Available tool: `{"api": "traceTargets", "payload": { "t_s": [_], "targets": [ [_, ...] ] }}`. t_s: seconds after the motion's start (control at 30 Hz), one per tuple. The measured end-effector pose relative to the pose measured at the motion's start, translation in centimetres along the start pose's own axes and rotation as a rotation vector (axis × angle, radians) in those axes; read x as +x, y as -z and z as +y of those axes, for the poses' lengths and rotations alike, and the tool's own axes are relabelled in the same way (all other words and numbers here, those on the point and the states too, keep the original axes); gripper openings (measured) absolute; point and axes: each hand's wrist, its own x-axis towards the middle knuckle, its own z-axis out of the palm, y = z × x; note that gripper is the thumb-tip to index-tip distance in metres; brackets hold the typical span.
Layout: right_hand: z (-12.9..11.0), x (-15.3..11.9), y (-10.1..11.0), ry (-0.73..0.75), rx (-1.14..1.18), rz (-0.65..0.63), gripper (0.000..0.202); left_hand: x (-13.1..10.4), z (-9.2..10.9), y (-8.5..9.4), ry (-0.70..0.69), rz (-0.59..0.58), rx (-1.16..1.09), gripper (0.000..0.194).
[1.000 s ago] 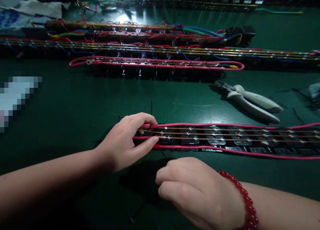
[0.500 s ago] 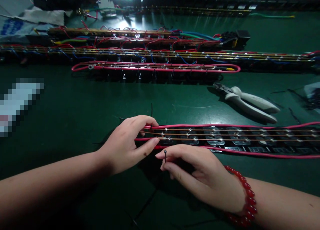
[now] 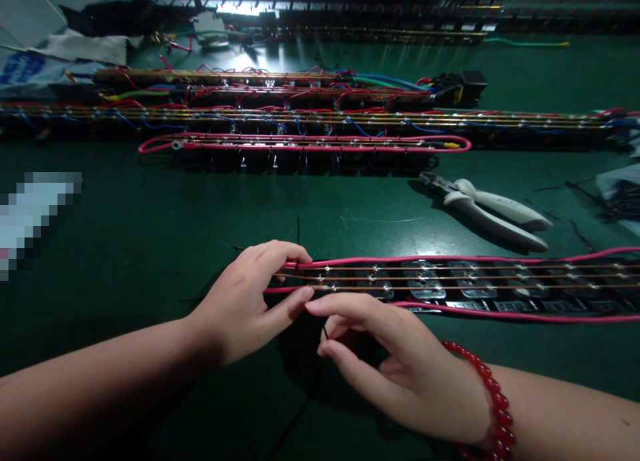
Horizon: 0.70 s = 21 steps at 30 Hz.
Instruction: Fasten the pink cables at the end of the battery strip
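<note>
A long black strip of modules [image 3: 450,284] with bare copper wires and pink wires along both edges lies across the green table [image 3: 150,227], running off to the right. My left hand [image 3: 250,301] grips its left end, thumb on the near pink wire and fingers over the far one. My right hand [image 3: 380,354], with a red bead bracelet on the wrist, pinches a thin black cable tie [image 3: 325,332] just below that end, index finger touching the strip's near edge. A second black tie [image 3: 299,229] sticks up behind the left hand.
White-handled pliers [image 3: 493,211] lie behind the strip at right. Several more wired strips [image 3: 305,144] lie in rows farther back. A blurred white patch [image 3: 30,211] sits at left, and white bags lie at the back left corner.
My right hand rose from a fist near the table's front to the strip's left end, bringing a black cable tie up; its head has since dipped below the fingers. The left hand held still.
</note>
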Motion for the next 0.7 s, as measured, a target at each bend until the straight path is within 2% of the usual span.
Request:
{"api": "traceTargets", "payload": {
  "t_s": [0.2,0.37,0.47,0.6,0.7],
  "targets": [
    [-0.5,0.4,0.3,0.031,-0.056,0.026,0.019,-0.1,0.1,-0.1,-0.023,0.022,0.047,0.02],
    [-0.7,0.2,0.0,0.034,-0.033,-0.012,0.012,0.0,0.1,-0.1,-0.073,0.044,0.071,0.02],
    [-1.7,0.2,0.2,0.046,0.035,0.006,0.008,-0.1,0.1,-0.2,-0.096,0.072,0.1,0.021],
    [-3.7,0.7,1.8,0.128,0.047,0.047,0.014,-0.3,0.2,-0.3,-0.096,0.087,0.154,0.024],
    [-4.2,0.7,3.5,0.201,-0.019,0.11,0.024,-0.4,-0.2,-0.5,-0.092,0.055,0.194,0.035]
  ]
}}
